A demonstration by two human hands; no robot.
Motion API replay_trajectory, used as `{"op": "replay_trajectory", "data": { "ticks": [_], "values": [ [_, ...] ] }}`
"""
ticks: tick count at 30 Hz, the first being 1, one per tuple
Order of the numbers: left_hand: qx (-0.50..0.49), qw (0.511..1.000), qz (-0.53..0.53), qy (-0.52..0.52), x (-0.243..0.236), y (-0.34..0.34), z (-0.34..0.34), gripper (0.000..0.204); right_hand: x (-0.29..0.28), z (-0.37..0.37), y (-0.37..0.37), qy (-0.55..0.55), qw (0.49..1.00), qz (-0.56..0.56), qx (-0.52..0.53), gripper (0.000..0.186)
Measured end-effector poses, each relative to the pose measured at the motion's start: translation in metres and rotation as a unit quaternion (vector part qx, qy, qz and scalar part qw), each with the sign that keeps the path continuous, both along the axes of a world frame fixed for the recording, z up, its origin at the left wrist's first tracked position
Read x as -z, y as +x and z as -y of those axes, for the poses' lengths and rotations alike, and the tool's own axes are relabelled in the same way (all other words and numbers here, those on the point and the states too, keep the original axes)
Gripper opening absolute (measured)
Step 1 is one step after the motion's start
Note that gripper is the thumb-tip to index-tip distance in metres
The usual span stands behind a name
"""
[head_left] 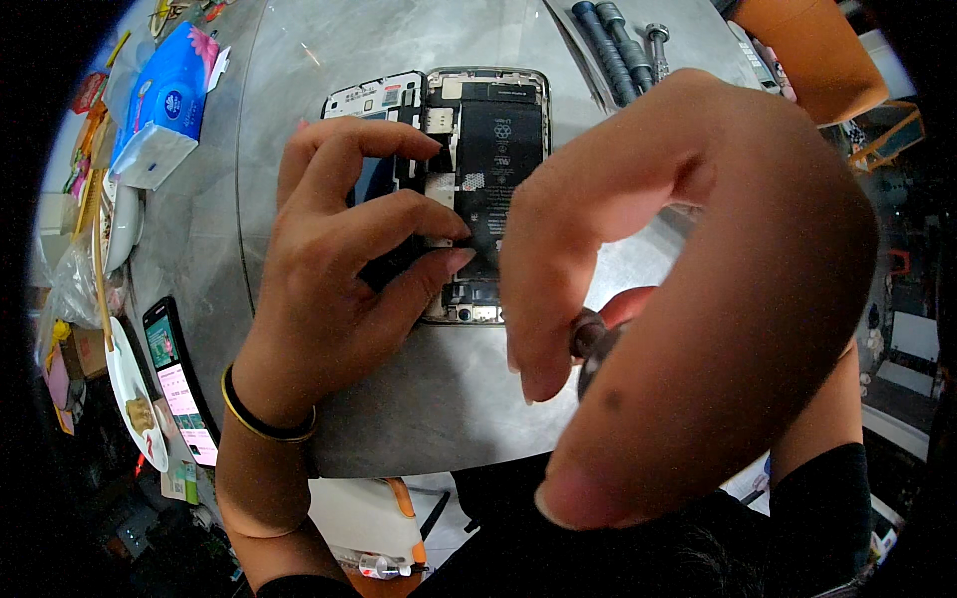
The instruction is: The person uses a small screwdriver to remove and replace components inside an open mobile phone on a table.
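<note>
An opened smartphone lies on the grey table, its long black battery exposed. Along its left side sits the detached front panel, partly covered by my left hand. The left thumb and index fingertip come close together over the phone's inner left edge, while the middle finger reaches farther up. Whatever is between those fingertips is too small to make out. Raised close to the camera, my right hand curls around a dark, round-ended handle. Most of that tool is hidden by the hand.
Dark cylindrical tools and tweezers lie at the far right, near an orange object. To the left are a blue tissue pack, a lit phone and a white plate. The table's front edge is close to me.
</note>
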State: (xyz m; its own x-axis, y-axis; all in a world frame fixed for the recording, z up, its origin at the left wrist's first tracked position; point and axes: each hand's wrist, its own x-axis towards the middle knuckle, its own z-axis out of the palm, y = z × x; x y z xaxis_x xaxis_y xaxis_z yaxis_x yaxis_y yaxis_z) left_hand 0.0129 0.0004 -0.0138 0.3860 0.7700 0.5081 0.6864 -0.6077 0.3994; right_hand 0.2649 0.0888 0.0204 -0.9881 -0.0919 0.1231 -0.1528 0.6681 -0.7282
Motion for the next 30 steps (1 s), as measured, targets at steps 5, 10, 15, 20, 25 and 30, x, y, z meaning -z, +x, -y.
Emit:
{"op": "replay_trajectory", "data": {
  "ticks": [5, 10, 15, 20, 25, 30],
  "values": [
    [-0.014, 0.997, -0.042, -0.060, -0.020, 0.007, -0.001, 0.017, 0.004, -0.005, -0.002, -0.009, 1.000, -0.012, 0.005, 0.053],
    [-0.012, 0.998, -0.032, -0.047, -0.015, 0.005, 0.000, 0.016, 0.008, -0.007, -0.004, -0.016, 1.000, -0.023, 0.011, 0.054],
    [-0.011, 0.998, -0.042, -0.042, -0.017, 0.007, -0.001, 0.015, 0.007, -0.006, 0.000, -0.015, 0.999, -0.027, 0.018, 0.056],
    [0.006, 1.000, -0.018, 0.001, -0.006, 0.004, -0.003, 0.015, 0.007, -0.005, 0.001, -0.018, 0.999, -0.037, 0.034, 0.057],
    [-0.005, 0.998, -0.046, -0.031, -0.017, 0.005, 0.001, 0.015, 0.014, -0.007, 0.000, -0.037, 0.995, -0.073, 0.065, 0.059],
    [0.010, 0.999, -0.020, -0.029, -0.012, 0.004, -0.004, 0.014, 0.018, -0.008, 0.006, -0.058, 0.986, -0.109, 0.116, 0.061]
  ]
}}
